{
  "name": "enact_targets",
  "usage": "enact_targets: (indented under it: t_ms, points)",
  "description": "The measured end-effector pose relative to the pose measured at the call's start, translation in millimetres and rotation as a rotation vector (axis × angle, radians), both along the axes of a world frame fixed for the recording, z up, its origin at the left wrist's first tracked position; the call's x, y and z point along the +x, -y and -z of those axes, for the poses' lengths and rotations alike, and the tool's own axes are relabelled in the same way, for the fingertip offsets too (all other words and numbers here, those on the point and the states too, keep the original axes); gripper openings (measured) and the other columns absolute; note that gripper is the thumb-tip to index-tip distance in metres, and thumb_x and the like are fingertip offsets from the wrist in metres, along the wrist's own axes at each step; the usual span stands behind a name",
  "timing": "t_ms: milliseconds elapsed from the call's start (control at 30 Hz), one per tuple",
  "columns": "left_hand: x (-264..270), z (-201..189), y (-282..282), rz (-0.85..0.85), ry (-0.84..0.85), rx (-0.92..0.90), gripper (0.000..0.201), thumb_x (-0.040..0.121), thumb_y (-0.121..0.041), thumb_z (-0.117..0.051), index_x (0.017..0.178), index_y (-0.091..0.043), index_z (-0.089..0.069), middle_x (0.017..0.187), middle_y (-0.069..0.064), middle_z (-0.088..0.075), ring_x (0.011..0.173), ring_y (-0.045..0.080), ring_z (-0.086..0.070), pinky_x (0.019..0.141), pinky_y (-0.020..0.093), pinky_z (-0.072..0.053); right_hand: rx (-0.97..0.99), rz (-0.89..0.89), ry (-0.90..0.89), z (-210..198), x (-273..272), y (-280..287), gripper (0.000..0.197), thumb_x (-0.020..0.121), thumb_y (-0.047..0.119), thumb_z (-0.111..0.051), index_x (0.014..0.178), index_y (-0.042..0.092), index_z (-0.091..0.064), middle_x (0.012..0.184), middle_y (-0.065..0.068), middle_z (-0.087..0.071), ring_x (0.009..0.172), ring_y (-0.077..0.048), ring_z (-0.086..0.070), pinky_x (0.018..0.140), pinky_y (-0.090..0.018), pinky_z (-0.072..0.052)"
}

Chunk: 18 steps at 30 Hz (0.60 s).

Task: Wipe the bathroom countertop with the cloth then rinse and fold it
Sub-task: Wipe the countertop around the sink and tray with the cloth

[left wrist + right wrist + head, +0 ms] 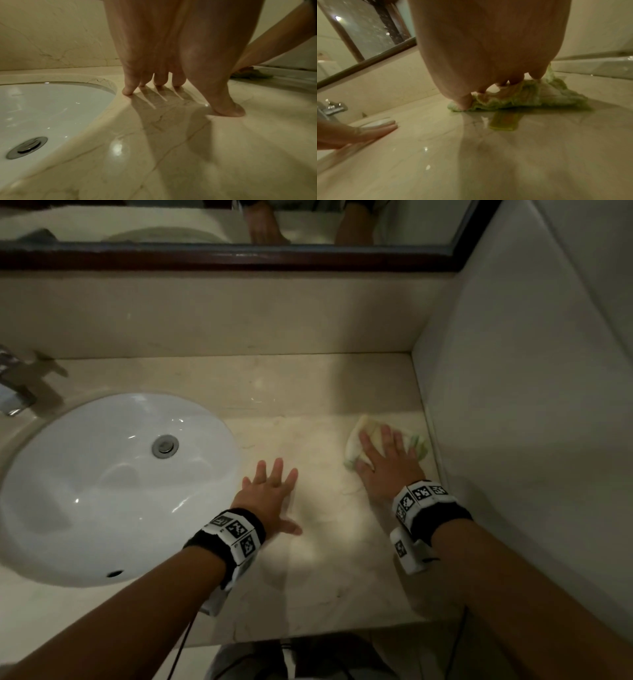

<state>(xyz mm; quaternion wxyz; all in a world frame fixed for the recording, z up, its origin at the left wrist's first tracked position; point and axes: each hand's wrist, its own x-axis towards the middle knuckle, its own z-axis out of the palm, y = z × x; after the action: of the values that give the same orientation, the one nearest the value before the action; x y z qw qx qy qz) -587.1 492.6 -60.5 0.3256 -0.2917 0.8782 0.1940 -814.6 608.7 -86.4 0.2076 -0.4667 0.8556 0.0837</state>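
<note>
Both forearms reach in from the bottom of the head view, each with a marker-printed wristband (424,501). On the marble countertop (308,577) the left hand (269,496) lies with fingers straight and spread, holding nothing; it sits just beside the rim of the white sink basin (102,484). Over by the side wall, the right hand (383,463) presses the cloth (363,436) flat against the counter, fingers extended over it rather than curled round it.

That cloth is pale, green-edged, bunched and rumpled under the palm. It looks soft, limp and light, and possibly damp, though the dim light leaves that uncertain. Limp fabric like this will slide easily on polished stone, so a flat, spread press suits wiping; for carrying to the basin, a gathered handful from the bunched middle would likely hold better than a corner, which would let the rest trail.

From the right wrist view, the fabric's puckered folds and green border show clearly under the fingertips (464,104), along with its greenish reflection on the glossy stone, which the head view does not resolve. Only the left wrist view shows the left fingertips (127,92) and thumb touching the counter with the palm arched above it. Faucet (13,385) and mirror frame (239,261) give the wider layout.
</note>
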Motion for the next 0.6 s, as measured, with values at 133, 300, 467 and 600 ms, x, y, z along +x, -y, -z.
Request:
enact_targets:
  t_ms: [133,300,467,600]
  points:
    - [-0.5,0.0,-0.4,0.008,0.004,-0.006,0.116,0.075,-0.069,-0.062,0.152,-0.027,0.014,0.157,0.007,0.026,0.145,0.036,0.019,0.118,0.054,-0.008,0.019,0.030,0.010,-0.6,-23.4,27.0,0.062,0.098,0.056,-0.023,0.152,0.041,0.003,0.163,-0.006,0.012,0.149,-0.031,0.006,0.117,-0.056,0.006]
    - [-1.9,1.7,-0.3,0.000,0.014,0.008,0.115,0.076,-0.067,-0.061,0.152,-0.027,0.015,0.157,0.007,0.027,0.144,0.036,0.021,0.118,0.053,-0.006,0.057,0.051,0.018,-1.2,-61.0,76.5,0.060,0.098,0.056,-0.021,0.152,0.041,0.002,0.162,-0.005,0.013,0.149,-0.033,0.007,0.116,-0.061,0.001]
    - [-3.4,4.0,-0.3,0.013,0.046,0.006,0.114,0.077,-0.067,-0.060,0.151,-0.026,0.016,0.156,0.007,0.028,0.144,0.036,0.022,0.119,0.053,-0.006,0.133,0.074,0.062,-3.1,-94.7,116.0,0.059,0.093,0.064,-0.008,0.146,0.051,0.014,0.159,0.002,0.026,0.147,-0.029,0.019,0.114,-0.062,0.008]
    - [-3.5,4.6,1.1,-0.003,0.042,0.016,0.114,0.077,-0.066,-0.062,0.152,-0.026,0.015,0.156,0.006,0.028,0.143,0.036,0.023,0.119,0.054,-0.005,0.133,0.104,0.070,-6.5,-91.1,126.0,0.058,0.096,0.060,-0.012,0.148,0.049,0.014,0.159,0.001,0.027,0.147,-0.029,0.020,0.116,-0.058,0.009]
